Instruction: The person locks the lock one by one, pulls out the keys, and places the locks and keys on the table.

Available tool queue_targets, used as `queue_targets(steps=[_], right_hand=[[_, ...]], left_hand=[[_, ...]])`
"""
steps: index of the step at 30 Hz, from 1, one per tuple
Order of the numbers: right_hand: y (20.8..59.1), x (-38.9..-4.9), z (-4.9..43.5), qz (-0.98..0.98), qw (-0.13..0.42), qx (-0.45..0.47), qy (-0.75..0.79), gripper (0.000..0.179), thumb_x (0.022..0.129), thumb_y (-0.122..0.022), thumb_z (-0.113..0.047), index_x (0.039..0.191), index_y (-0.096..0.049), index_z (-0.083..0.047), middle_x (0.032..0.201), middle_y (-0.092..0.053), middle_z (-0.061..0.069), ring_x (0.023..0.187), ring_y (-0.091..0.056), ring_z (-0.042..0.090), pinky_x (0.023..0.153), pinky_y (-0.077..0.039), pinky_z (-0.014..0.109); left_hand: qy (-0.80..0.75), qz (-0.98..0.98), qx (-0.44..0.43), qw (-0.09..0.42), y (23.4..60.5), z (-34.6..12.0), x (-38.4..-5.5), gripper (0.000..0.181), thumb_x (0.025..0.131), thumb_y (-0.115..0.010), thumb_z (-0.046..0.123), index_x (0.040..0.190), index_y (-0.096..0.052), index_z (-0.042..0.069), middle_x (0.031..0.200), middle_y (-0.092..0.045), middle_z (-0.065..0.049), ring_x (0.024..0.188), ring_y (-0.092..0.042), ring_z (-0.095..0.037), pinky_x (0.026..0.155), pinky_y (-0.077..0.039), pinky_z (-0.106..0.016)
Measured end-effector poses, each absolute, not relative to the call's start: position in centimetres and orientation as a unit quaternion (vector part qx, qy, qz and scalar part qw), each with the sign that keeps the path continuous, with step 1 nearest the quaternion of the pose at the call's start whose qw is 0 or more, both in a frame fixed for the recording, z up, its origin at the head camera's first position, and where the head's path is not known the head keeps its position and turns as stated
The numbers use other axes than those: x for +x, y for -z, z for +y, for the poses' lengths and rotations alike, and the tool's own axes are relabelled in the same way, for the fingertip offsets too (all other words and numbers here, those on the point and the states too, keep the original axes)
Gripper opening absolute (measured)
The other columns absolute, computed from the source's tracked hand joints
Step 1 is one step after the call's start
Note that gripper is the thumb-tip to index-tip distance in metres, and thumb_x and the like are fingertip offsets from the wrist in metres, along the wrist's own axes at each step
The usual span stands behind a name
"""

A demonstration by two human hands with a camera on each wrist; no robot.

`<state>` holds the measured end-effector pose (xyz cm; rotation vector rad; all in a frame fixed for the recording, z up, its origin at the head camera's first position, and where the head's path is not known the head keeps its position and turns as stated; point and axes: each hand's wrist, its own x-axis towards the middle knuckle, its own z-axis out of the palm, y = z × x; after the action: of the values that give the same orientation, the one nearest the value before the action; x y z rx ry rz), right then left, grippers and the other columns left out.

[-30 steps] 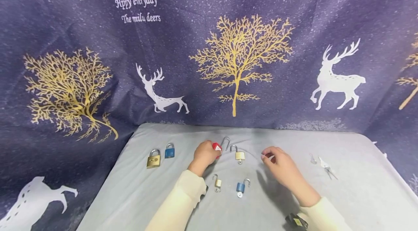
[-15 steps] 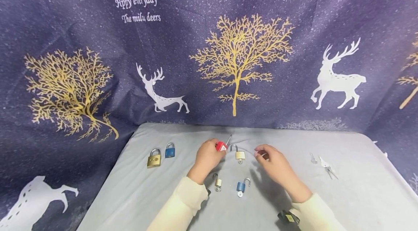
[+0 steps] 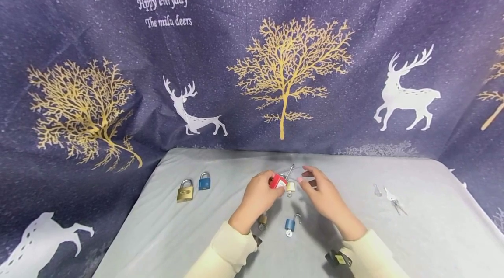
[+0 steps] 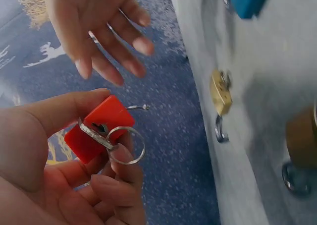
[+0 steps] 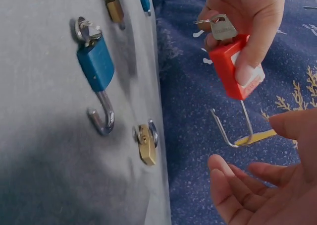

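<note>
My left hand (image 3: 260, 195) grips a red padlock (image 3: 278, 181) above the table. Its long shackle (image 5: 246, 121) is swung open and points toward my right hand (image 3: 320, 188). In the left wrist view, a key (image 4: 96, 136) with a split ring (image 4: 143, 150) sits in the bottom of the lock body. My right hand holds nothing; its spread, slightly bent fingers are near the shackle, apart from it. Behind the red padlock, an unlocked brass padlock (image 3: 290, 187) lies partly covered. Nearer me lie an unlocked blue padlock (image 3: 290, 224) and a small brass padlock (image 3: 262, 221), partly hidden by my left arm.
On the left of the grey-covered table (image 3: 157, 234) stand a closed large brass padlock (image 3: 185, 193) and a closed blue padlock (image 3: 204, 183). Loose keys (image 3: 393, 199) lie on the right. A patterned dark cloth (image 3: 212, 50) hangs behind the table.
My left hand has lifted the red padlock and carried it right, turning its shackle. My right hand has moved left toward it, and its fingers have spread more.
</note>
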<state>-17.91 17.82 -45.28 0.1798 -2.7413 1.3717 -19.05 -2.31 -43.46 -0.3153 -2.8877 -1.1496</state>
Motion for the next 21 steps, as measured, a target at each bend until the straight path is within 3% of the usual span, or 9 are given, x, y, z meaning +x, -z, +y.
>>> queue_targets(steps=[10, 16, 21], right_hand=[[45.5, -18.3, 16.8, -0.840, -0.020, 0.032, -0.542, 0.065, 0.105, -0.051, -0.039, 0.156, -0.029, -0.006, 0.140, -0.056, 0.025, 0.114, -0.065, 0.036, 0.091, -0.058, 0.045], [46.0, -18.4, 16.6, -0.824, -0.035, 0.043, -0.564, 0.063, 0.104, -0.054, -0.038, 0.155, -0.032, -0.007, 0.128, -0.060, 0.020, 0.108, -0.066, 0.026, 0.093, -0.057, 0.044], [46.4, -18.4, 16.5, -0.802, 0.003, 0.062, -0.593, 0.049, 0.106, -0.052, -0.023, 0.150, -0.040, -0.006, 0.124, -0.065, 0.022, 0.100, -0.066, 0.014, 0.091, -0.056, 0.030]], left_hand=[[0.441, -0.891, -0.103, -0.023, 44.4, -1.6, -18.2, 0.019, 0.082, -0.078, 0.021, 0.094, -0.065, 0.015, 0.081, -0.066, 0.004, 0.065, -0.052, -0.008, 0.057, -0.044, -0.022], [0.478, -0.869, -0.107, -0.068, 45.0, -1.8, -18.3, 0.017, 0.086, -0.078, 0.023, 0.095, -0.065, 0.016, 0.083, -0.066, 0.004, 0.065, -0.052, -0.007, 0.056, -0.044, -0.022], [0.519, -0.841, -0.112, -0.101, 45.4, -1.8, -18.3, 0.018, 0.086, -0.079, 0.022, 0.094, -0.065, 0.014, 0.082, -0.065, 0.002, 0.067, -0.054, -0.009, 0.058, -0.046, -0.023]])
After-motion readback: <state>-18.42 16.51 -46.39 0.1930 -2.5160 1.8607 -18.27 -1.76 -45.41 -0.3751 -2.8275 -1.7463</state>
